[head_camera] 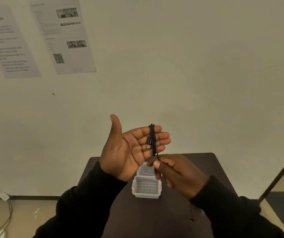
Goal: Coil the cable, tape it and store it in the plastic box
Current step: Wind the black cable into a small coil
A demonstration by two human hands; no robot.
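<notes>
My left hand (131, 146) is raised above the table, palm toward me, fingers straight and thumb up. A thin black cable (152, 139) is wound in several loops around its four fingers, a silver-tipped connector lying against them. Just below, my right hand (177, 174) pinches the loose run of the cable between thumb and forefinger. The free end hangs under my right wrist (191, 219). A small clear plastic box (146, 188) stands open on the dark table under both hands, its lid (145, 170) folded back. No tape is in view.
The dark table (211, 169) is small and stands against a pale wall. Two printed sheets (64, 35) hang on the wall at upper left. A dark frame post (282, 172) slants at the right. Wires (7, 217) lie on the floor at lower left.
</notes>
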